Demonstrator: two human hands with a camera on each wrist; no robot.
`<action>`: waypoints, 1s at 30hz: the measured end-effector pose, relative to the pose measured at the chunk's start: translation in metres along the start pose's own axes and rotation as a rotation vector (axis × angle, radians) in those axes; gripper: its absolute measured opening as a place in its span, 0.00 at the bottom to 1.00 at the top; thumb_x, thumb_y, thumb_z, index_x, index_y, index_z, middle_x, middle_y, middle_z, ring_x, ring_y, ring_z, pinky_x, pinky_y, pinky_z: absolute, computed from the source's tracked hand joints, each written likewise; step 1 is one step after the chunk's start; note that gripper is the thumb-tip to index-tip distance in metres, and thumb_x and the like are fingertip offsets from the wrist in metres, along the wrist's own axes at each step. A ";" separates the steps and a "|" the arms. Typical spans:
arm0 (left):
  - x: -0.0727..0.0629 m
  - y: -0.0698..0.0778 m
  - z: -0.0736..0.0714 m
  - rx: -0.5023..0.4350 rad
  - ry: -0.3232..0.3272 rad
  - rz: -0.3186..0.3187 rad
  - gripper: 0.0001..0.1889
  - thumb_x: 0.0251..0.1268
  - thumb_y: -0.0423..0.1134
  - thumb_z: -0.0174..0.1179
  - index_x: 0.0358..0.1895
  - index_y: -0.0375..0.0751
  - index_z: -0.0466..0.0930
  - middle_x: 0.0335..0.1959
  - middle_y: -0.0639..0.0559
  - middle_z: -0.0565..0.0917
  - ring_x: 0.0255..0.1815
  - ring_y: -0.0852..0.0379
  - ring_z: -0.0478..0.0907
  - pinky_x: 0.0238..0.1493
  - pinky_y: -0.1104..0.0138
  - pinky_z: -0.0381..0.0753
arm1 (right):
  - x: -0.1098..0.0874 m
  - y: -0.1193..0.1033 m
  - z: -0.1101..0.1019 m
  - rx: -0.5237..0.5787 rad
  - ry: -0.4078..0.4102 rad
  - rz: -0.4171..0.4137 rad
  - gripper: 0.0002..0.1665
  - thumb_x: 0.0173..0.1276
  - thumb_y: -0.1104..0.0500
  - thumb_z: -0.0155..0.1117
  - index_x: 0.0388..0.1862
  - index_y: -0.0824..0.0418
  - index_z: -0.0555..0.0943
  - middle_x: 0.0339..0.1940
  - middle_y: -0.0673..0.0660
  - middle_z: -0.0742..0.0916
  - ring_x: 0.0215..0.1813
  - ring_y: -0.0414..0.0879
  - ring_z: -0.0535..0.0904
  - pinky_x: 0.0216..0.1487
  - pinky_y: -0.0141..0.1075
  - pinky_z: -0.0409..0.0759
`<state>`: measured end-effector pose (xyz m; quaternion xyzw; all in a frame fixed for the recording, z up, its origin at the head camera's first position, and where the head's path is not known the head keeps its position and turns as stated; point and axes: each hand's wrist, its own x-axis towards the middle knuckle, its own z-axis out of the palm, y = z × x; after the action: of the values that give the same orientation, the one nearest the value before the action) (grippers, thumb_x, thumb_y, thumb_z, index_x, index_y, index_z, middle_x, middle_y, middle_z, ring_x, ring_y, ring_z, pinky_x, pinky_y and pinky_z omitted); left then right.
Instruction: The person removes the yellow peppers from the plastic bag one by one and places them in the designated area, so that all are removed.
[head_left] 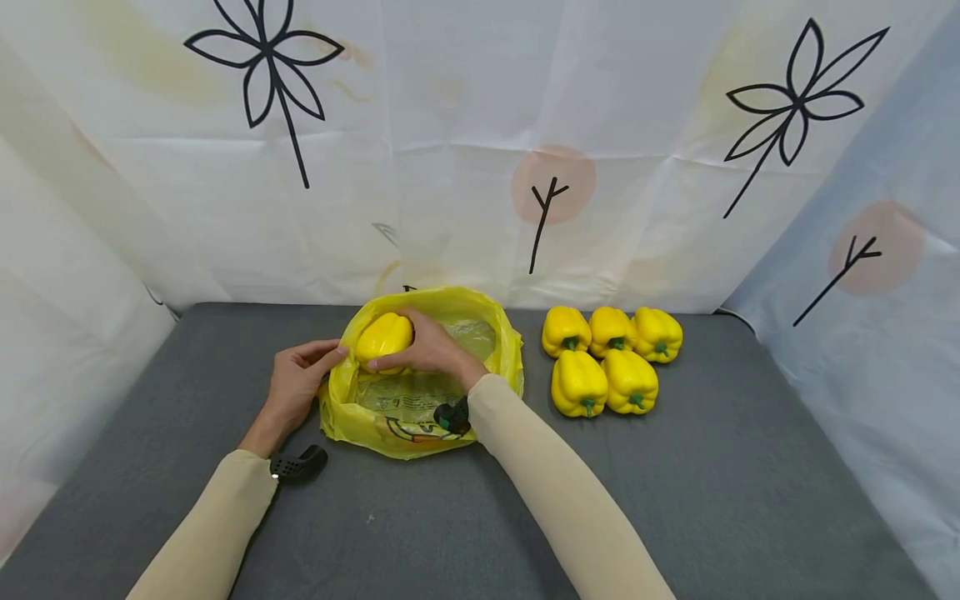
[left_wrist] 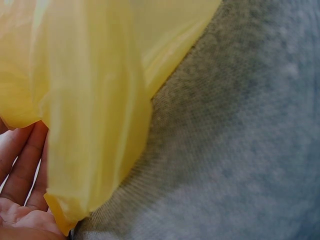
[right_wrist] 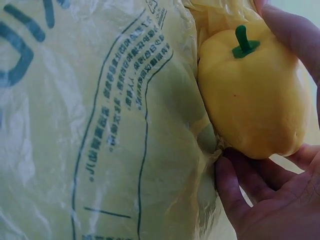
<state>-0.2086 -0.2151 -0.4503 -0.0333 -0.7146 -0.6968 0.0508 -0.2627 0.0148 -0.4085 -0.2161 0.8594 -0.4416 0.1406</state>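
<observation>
A yellow plastic bag (head_left: 405, 446) stands wide-mouthed on the grey table, with dark printing on its side. My right hand (head_left: 433, 343) reaches over the rim and grips a yellow bell pepper (head_left: 385, 337) inside the bag, near its left wall. In the right wrist view, thumb and fingers curve around the pepper (right_wrist: 255, 95), whose green stem points up, beside the printed plastic. At the bag's left rim, my left hand (head_left: 294, 387) pinches the edge between thumb and fingers. Folds of the bag (left_wrist: 95, 110) hide part of that hand in the left wrist view.
Several more yellow bell peppers (head_left: 580, 383) sit close together in two rows on the grey table (head_left: 712, 467), right of the bag. A white cloth (head_left: 450, 208) with plant drawings hangs behind the table and along its sides.
</observation>
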 end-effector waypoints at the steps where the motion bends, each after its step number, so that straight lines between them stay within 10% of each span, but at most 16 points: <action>1: 0.000 0.000 0.000 0.000 -0.001 0.001 0.22 0.71 0.39 0.66 0.58 0.22 0.80 0.39 0.62 0.88 0.40 0.65 0.84 0.39 0.73 0.85 | 0.000 0.000 0.000 0.003 0.001 0.000 0.56 0.56 0.42 0.82 0.77 0.57 0.64 0.61 0.52 0.79 0.53 0.44 0.77 0.54 0.37 0.79; 30: 0.001 0.000 0.001 -0.001 -0.002 0.003 0.22 0.71 0.39 0.66 0.58 0.23 0.81 0.39 0.62 0.88 0.40 0.64 0.84 0.39 0.73 0.85 | -0.015 -0.013 -0.017 0.023 -0.009 -0.034 0.60 0.54 0.45 0.83 0.79 0.57 0.61 0.64 0.54 0.77 0.54 0.44 0.77 0.54 0.38 0.80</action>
<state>-0.2094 -0.2144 -0.4506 -0.0349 -0.7143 -0.6971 0.0510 -0.2541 0.0270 -0.3875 -0.2308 0.8499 -0.4528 0.1392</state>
